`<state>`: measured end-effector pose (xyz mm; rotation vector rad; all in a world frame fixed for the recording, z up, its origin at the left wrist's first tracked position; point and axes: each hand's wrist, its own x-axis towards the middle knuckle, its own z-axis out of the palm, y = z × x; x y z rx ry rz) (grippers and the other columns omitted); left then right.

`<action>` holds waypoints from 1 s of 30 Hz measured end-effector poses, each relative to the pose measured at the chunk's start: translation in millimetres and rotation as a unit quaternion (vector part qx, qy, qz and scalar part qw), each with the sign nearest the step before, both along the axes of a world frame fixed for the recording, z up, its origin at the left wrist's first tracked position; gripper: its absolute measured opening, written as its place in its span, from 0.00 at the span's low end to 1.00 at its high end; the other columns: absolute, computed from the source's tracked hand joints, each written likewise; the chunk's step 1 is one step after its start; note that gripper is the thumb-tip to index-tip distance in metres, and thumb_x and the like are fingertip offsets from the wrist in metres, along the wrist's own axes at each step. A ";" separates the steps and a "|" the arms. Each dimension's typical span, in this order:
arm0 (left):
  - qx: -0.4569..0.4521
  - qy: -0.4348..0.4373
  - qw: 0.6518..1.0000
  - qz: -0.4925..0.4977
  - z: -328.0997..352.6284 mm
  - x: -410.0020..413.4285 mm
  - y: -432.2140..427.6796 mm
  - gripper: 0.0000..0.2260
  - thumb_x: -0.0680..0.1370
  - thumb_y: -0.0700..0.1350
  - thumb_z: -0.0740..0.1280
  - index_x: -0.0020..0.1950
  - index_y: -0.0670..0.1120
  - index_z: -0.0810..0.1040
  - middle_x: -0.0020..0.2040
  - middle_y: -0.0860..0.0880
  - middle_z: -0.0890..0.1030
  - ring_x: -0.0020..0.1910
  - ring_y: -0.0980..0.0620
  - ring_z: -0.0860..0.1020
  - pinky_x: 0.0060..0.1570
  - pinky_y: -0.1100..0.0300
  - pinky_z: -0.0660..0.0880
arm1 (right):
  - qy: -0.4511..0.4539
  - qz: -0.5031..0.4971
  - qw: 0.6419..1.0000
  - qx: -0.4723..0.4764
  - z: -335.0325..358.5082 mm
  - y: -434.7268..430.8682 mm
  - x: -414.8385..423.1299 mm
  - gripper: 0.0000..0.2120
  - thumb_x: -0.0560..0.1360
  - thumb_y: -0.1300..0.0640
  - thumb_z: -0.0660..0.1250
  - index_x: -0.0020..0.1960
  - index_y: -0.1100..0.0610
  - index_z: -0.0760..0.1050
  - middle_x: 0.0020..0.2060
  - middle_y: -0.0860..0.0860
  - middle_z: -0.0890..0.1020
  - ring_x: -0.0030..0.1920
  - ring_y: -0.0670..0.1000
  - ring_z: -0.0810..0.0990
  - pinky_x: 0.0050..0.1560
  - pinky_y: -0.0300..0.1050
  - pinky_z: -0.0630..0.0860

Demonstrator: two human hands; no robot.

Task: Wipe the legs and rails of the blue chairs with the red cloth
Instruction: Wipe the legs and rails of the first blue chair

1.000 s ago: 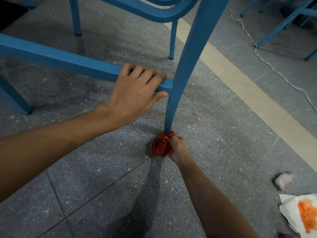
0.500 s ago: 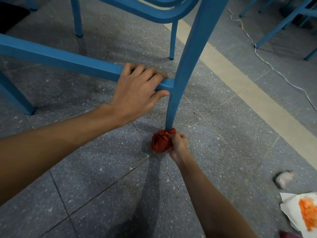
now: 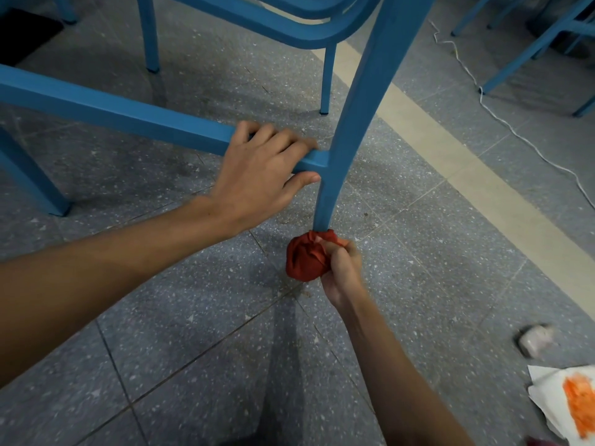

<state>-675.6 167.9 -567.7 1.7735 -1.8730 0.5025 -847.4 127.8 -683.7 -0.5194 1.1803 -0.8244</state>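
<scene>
Floor: speckled grey tiles (image 3: 418,284), a pale strip crossing the right half diagonally, a white cable (image 3: 515,130) trailing at upper right.
Chair: a blue chair fills the top; its near leg (image 3: 351,140) drops to the centre and meets a rail (image 3: 112,114) coming from the left edge.
Left hand (image 3: 257,175): fingers curled over the rail beside the joint, thumb beneath, likely steadying the chair against the rubbing.
Right hand (image 3: 341,268): clenched round the red cloth (image 3: 306,260), bunched into a ball.
Cloth's place: just below centre, pressed against the leg's foot at floor level.
Lower right: orange-smeared paper (image 3: 566,403), well apart.
</scene>
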 end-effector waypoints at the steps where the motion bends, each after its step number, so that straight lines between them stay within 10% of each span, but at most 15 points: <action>1: 0.002 0.002 1.000 0.000 -0.5 0.1 0.2 0.21 0.78 0.59 0.60 0.61 0.46 0.77 0.51 0.49 0.81 0.49 0.46 0.76 0.52 0.53 0.60 | 0.017 -0.001 1.000 0.005 -3.3 1.7 -0.2 0.12 0.74 0.73 0.63 0.49 0.59 0.66 0.42 0.57 0.79 0.39 0.51 0.80 0.45 0.45 0.78; 7: 0.001 -0.001 1.000 -0.007 -0.5 1.6 0.6 0.21 0.78 0.59 0.59 0.62 0.46 0.77 0.51 0.48 0.81 0.49 0.46 0.77 0.52 0.52 0.61 | 0.108 -0.016 0.993 0.040 -16.8 -1.5 5.3 0.11 0.75 0.73 0.60 0.44 0.58 0.65 0.40 0.56 0.76 0.37 0.51 0.77 0.41 0.45 0.76; 15: -0.003 0.005 1.000 -0.005 -0.5 1.4 0.2 0.20 0.78 0.59 0.60 0.61 0.46 0.77 0.51 0.49 0.81 0.49 0.46 0.77 0.53 0.53 0.61 | -0.078 -0.044 0.996 0.005 21.5 -4.8 7.7 0.13 0.74 0.68 0.60 0.58 0.63 0.71 0.45 0.58 0.79 0.41 0.51 0.79 0.41 0.43 0.77; 30: 0.003 0.005 1.000 -0.011 0.1 2.5 0.8 0.21 0.78 0.59 0.60 0.62 0.47 0.77 0.51 0.50 0.81 0.49 0.47 0.76 0.52 0.53 0.62 | -0.019 -0.083 0.996 0.032 26.1 0.2 22.7 0.21 0.72 0.70 0.53 0.65 0.66 0.67 0.46 0.58 0.75 0.41 0.53 0.77 0.37 0.43 0.78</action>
